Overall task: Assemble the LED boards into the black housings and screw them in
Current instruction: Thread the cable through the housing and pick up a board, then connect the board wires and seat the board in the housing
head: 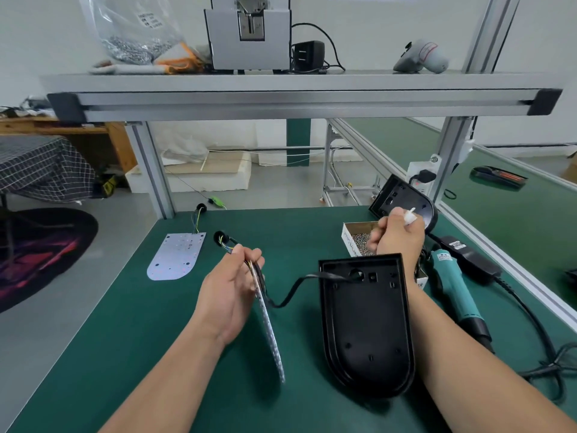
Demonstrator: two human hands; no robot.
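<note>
Two grips full: our left grip (229, 295) pinches LED board (271, 332) edge-up, black housing (368, 323) just right; right grip (396, 235) clasps white piece (409, 215).

Premises: a small assembly workshop, light-industrial. The bench (140, 354) carries a green mat and is framed in aluminium extrusion, with an overhead shelf (281, 81) at 12 o'clock holding a grey machine unit (249, 42) and, at 11 o'clock, a clear bag of small metal parts (134, 42). A corded electric screwdriver (456, 292) and open box of screws (347, 242) lie at 3 o'clock. A green-belted line (499, 220) runs off at 2 o'clock.
</note>
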